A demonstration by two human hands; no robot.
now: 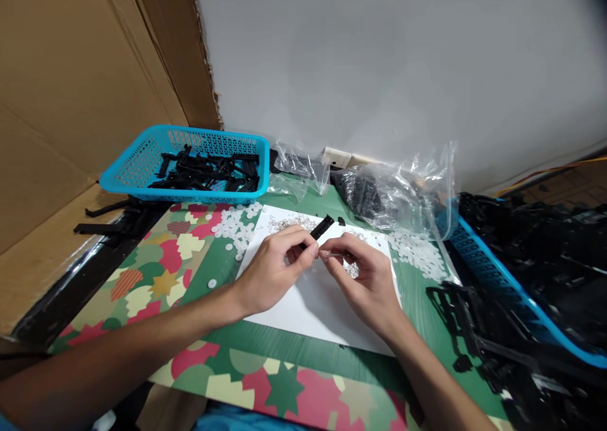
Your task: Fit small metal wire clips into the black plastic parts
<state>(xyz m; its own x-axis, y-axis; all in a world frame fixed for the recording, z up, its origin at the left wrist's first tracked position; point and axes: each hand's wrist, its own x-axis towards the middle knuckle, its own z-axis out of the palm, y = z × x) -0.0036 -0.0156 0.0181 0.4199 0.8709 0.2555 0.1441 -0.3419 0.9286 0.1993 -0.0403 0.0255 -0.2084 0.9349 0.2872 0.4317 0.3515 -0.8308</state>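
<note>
Over a white sheet [294, 311], my left hand [279, 270] is closed round a narrow black plastic part [323, 227], whose far end sticks out up and to the right. Close beside it, my right hand [363, 276] pinches a thin metallic piece [336, 254] between thumb and fingers. Its tip points at the left fingertips; its exact kind is too small to make out. Small metal pieces [296, 221] lie in a heap behind my hands, and more metal pieces [351, 270] show near the right fingers.
Blue baskets hold black parts: one basket [184, 195] at back left, another basket [516, 292] at right. White discs [234, 229] and further white discs [417, 254] flank the sheet. Clear plastic bags [398, 191] rest against the wall. Loose black parts [474, 330] lie at right. Cardboard [85, 58] stands left.
</note>
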